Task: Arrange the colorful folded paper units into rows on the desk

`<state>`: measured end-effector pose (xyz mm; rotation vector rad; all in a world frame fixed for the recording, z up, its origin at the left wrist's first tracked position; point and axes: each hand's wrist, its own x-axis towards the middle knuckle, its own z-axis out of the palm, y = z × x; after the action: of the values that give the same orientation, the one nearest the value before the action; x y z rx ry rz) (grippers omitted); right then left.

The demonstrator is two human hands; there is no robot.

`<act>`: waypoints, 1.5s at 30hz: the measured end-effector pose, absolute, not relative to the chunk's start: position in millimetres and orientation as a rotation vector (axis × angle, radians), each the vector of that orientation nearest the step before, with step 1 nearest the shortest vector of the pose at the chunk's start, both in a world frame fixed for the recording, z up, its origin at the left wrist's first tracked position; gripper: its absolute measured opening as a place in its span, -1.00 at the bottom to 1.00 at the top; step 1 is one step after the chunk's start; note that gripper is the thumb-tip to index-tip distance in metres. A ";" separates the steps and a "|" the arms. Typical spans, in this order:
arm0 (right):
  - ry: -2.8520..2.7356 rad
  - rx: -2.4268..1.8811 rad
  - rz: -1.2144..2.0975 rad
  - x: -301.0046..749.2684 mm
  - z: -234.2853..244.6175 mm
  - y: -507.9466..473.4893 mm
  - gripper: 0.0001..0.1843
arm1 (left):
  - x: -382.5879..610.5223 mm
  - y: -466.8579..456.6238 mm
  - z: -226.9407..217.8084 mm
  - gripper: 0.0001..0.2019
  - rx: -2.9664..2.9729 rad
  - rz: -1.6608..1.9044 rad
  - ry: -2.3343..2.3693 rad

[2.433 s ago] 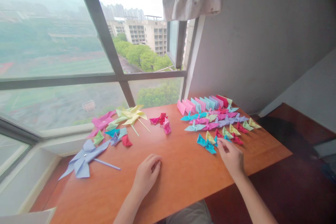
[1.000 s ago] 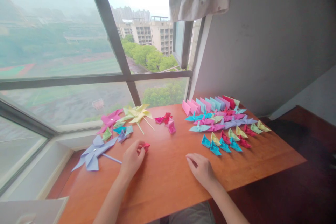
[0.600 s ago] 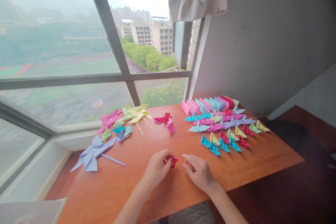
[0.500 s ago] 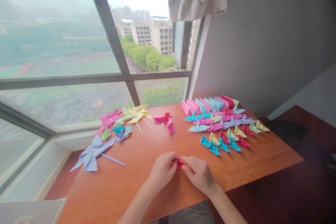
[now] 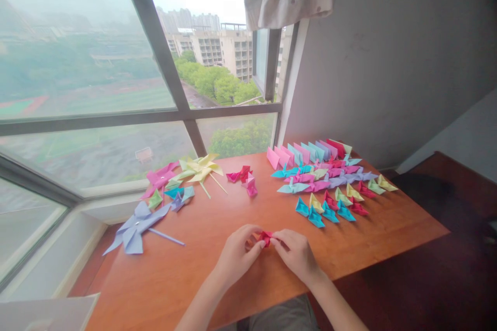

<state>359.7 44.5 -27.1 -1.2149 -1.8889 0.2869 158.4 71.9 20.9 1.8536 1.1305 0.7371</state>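
Between my two hands is a small red folded-paper piece (image 5: 266,238), held just above the front part of the table; its exact shape is partly hidden by fingers. My left hand (image 5: 239,249) pinches its left side, with the thumb in front and fingers curled behind. On the other side, my right hand (image 5: 294,251) grips the right edge between thumb and fingertips. Straight ahead lie a few red and pink folded-paper pieces (image 5: 244,177). Rows of small paper boats (image 5: 330,212) sit to the right of my right hand.
Behind the boats are rows of paper cranes (image 5: 310,178) and standing folded cards (image 5: 306,152). Paper pinwheels (image 5: 136,225) with sticks and small folded pieces (image 5: 179,199) lie at the left of the wooden table (image 5: 163,279). A window (image 5: 97,88) borders the far side.
Both hands stay around the red paper piece, which shows a little more now. The fingers have shifted slightly on it. The view has moved a little.
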 end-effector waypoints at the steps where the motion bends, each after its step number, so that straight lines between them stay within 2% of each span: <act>1: -1.872 -1.227 0.301 360.0 -27.1 44.5 -0.84 | 156.5 71.3 19.7 -0.81 1.857 0.737 1.124; 4: -1.819 -1.266 0.351 360.7 -25.0 44.5 -0.80 | 152.8 70.8 15.3 -0.76 1.885 0.738 1.117; 12: -1.790 -1.282 0.506 359.2 -17.0 43.6 -0.77 | 150.0 74.7 10.7 -0.84 1.979 0.791 1.172; 21: -1.825 -1.318 0.508 360.6 -17.0 44.3 -0.82 | 146.8 76.2 3.3 -0.82 1.973 0.830 1.195; 27: -1.762 -1.342 0.549 361.0 -15.9 44.2 -0.78 | 146.4 76.1 -1.6 -0.82 1.956 0.839 1.236; 32: -1.667 -1.406 0.400 390.9 -4.3 42.5 -0.75 | 144.8 75.9 -4.1 -0.81 1.959 0.848 1.266; 36: -1.487 -1.598 0.151 458.3 12.1 39.8 -0.72 | 144.5 76.3 -4.3 -0.81 1.977 0.847 1.270; 40: -1.225 -1.853 -0.049 541.8 18.2 29.7 -0.57 | 144.7 76.9 -4.0 -0.80 2.007 0.830 1.261; 45: -1.019 -2.082 -0.195 616.4 -2.7 15.6 -0.44 | 144.3 77.4 -5.0 -0.82 2.034 0.825 1.247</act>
<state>616.4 15.6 -2.7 -2.0819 -1.0187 -0.1951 144.3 77.4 -5.0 2.0342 1.2469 0.8251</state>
